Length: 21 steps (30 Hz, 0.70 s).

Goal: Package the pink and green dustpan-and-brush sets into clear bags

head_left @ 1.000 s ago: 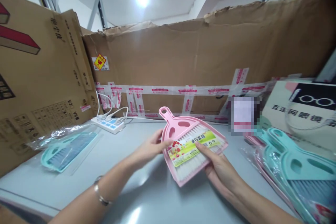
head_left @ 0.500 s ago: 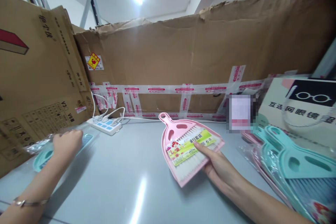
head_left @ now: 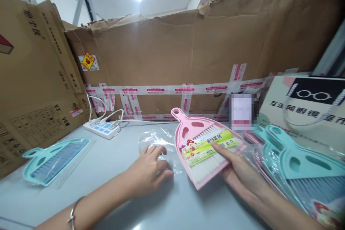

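In my right hand [head_left: 237, 172] is a pink dustpan [head_left: 185, 124] with a white-bristled brush [head_left: 207, 174] nested in it. A green-yellow label band [head_left: 199, 147] wraps both, and my thumb presses on it. My left hand [head_left: 151, 172] is over the table beside the dustpan, its fingers loosely bent and thumb apart. Its fingertips are at a crumpled clear plastic bag [head_left: 153, 134], partly behind the hand and the pan. At the far left, a teal dustpan and brush set [head_left: 58, 160] lies in clear wrapping.
Several teal and pink dustpan sets [head_left: 309, 172] are piled at the right, by a paper bag [head_left: 280, 115] with a rope handle. A white power strip [head_left: 102, 129] with plugged cables sits at the back left. Large cardboard boxes [head_left: 151, 54] wall the table's back and left.
My left hand has moved right from the wrapped teal set to the middle, where the clear bag now lies. The pink dustpan stays in my right hand; the view has shifted slightly.
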Motion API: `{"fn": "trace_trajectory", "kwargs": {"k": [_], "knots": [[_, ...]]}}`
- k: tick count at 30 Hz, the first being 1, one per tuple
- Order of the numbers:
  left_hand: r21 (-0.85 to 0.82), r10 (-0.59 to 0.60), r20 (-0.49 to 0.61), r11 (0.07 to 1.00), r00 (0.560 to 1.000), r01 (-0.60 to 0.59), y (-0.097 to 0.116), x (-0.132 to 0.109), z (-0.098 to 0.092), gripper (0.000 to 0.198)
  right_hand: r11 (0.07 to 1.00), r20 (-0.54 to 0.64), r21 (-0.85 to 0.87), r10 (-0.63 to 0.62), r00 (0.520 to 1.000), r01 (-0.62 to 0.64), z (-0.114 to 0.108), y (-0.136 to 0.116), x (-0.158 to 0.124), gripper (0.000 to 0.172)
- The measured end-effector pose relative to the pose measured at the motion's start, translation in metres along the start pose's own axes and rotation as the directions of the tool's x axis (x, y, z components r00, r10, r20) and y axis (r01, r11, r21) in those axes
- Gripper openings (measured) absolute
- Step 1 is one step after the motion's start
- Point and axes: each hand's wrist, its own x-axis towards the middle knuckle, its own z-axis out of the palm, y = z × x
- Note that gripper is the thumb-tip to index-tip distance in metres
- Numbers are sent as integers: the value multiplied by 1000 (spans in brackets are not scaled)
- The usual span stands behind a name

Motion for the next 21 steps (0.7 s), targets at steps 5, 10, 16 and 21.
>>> {"fn": "trace_trajectory", "kwargs": {"k": [5,10,16,21], "knots": [[-47,-33,61,998,998,36,-19,5,-20,26,999,-23,6,45,999,-45,4,-6,-9,64],[13,-111,125,994,986,110,-44,7,5,24,987,-15,-42,153,988,-153,8,-2,-17,57],[108,-194,26,976,981,190,-57,7,13,20,981,-43,-41,189,981,-190,10,-1,-20,55],[11,-369,-238,924,898,382,-58,3,5,19,959,9,-141,248,969,-245,10,-3,-23,46]]}}
